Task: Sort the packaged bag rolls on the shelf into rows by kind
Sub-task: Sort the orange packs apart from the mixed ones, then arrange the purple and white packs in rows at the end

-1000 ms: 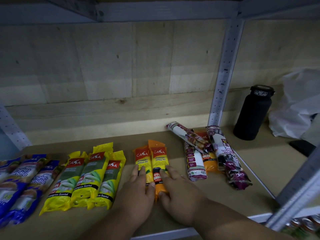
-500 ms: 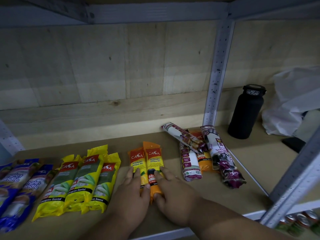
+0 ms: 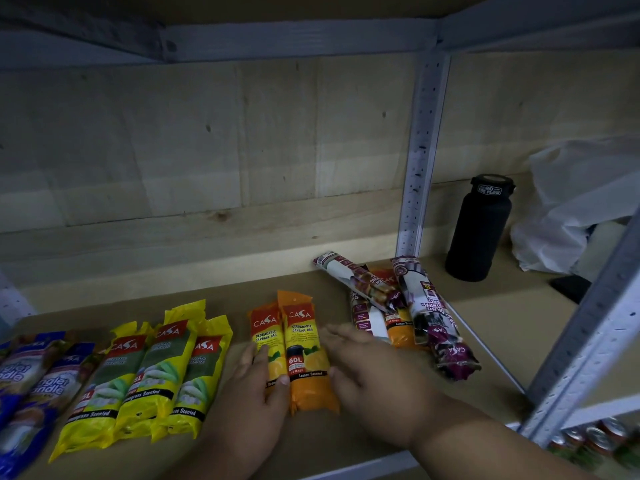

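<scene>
Two orange Casa garbage-bag packs (image 3: 304, 344) lie side by side mid-shelf. My left hand (image 3: 254, 403) rests flat on the left one, thumb at the seam between them. Spread and blurred, my right hand (image 3: 375, 374) sits just right of the right pack, its thumb at the pack's edge. Three yellow packs (image 3: 157, 374) form a row to the left, with blue packs (image 3: 31, 379) beyond them at the frame edge. To the right, maroon-and-white rolls (image 3: 434, 320) lie crossed in a loose pile over another orange pack (image 3: 398, 331).
A wooden shelf board (image 3: 242, 289) carries everything. A perforated metal upright (image 3: 420, 161) stands behind the pile, another (image 3: 588, 327) at the front right. On the neighbouring shelf stand a black bottle (image 3: 479, 230) and a white plastic bag (image 3: 571, 209). Cans (image 3: 588, 441) show below.
My right hand has come off the right orange pack and shifted to its right side, fingers spread. The left hand stays on the left orange pack.
</scene>
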